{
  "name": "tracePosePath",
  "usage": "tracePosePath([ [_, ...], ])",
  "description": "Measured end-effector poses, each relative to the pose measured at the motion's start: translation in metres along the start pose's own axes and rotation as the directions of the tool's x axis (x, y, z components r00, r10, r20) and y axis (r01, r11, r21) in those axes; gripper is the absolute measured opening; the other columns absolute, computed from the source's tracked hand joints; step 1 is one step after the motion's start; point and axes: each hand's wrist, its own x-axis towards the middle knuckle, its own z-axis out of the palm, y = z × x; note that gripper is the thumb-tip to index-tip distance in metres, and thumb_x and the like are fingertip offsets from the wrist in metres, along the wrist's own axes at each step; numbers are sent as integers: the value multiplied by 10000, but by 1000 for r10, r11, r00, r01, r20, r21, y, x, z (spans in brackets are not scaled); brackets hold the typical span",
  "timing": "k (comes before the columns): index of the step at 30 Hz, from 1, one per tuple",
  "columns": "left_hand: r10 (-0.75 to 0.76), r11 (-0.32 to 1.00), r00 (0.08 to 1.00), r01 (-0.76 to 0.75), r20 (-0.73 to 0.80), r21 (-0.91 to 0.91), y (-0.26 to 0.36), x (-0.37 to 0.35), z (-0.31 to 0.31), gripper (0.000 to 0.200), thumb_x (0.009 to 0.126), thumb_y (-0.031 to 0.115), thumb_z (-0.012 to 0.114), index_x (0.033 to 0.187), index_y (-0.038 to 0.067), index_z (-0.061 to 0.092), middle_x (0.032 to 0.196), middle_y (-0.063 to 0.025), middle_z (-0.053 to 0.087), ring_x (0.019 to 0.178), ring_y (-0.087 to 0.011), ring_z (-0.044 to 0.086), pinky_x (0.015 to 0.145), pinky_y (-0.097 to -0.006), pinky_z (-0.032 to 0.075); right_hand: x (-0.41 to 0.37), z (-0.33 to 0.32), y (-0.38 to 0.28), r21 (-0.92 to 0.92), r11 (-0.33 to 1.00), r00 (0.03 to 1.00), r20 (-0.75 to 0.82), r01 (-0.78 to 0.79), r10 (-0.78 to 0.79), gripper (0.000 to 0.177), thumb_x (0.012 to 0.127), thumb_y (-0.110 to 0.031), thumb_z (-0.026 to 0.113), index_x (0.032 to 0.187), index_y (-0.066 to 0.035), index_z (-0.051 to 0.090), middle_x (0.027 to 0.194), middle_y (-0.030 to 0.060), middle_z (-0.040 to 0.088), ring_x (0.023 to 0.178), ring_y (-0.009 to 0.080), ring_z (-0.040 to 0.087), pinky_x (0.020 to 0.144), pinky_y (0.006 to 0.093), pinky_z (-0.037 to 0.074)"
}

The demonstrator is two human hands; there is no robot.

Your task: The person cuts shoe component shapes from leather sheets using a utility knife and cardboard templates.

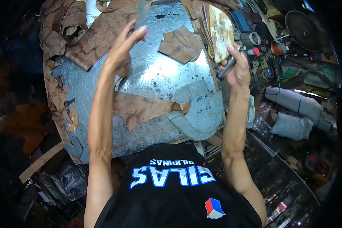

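Note:
My left hand [126,45] is closed above the far part of the metal-topped table [148,76]. A thin grey blade, seemingly a knife [142,14], sticks up from its fingers, with a bit of red by the thumb. My right hand [237,68] is closed on a dark marker-like cylinder [228,68], and its thumb presses the near edge of a stack of flat pieces with a mottled pale face [221,34]. A brown leather piece [183,43] lies between my hands. Nearer me, another leather strip [140,108] reaches the grey patterns [203,102], which carry handwriting.
Brown leather hides [98,38] cover the far left of the table, with scraps [56,95] along its left edge. A cluttered surface to the right has a tape roll [254,38], a round dark disc [304,30] and wrapped bundles [292,125].

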Motion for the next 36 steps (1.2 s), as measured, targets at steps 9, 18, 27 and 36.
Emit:
tracePosePath([
  [9, -76, 964, 992, 48, -101, -261, -51, -194, -105, 1032, 799, 653, 630, 1540, 41, 253, 1541, -141, 342, 1330, -301, 458, 1074, -417, 375, 115, 41, 28, -21, 997, 994, 78, -77, 78, 239, 871, -168, 722, 1022, -101, 548, 771, 26, 585, 592, 124, 563, 484, 299, 477],
  [18, -244, 946, 935, 169, -259, -278, -79, -298, -125, 1028, 760, 559, 741, 1516, 19, 302, 1534, -140, 353, 1342, -291, 443, 1083, -389, 368, 186, -3, 110, -464, 771, 894, -326, -435, 308, 175, 894, -193, 683, 949, -53, 594, 632, 32, 555, 458, 144, 517, 379, 311, 430],
  [27, 0, 815, 1000, -15, 26, 580, -54, -266, -70, 990, 655, 536, 836, 1426, 46, 454, 1526, -245, 338, 1395, -425, 350, 1135, -486, 319, 25, 89, 58, -913, 403, 997, -43, -65, 63, 376, 891, -369, 663, 1068, -37, 685, 695, 38, 653, 463, 109, 529, 448, 279, 410],
  [36, 198, 737, 898, -401, 394, 544, -74, -270, -25, 987, 617, 617, 825, 1395, 112, 486, 1539, -232, 290, 1397, -469, 297, 1111, -607, 296, -165, 95, 124, -770, 527, 720, 130, -359, 681, 245, 897, -178, 704, 1117, -81, 655, 642, -85, 511, 494, 18, 443, 422, 200, 306],
])
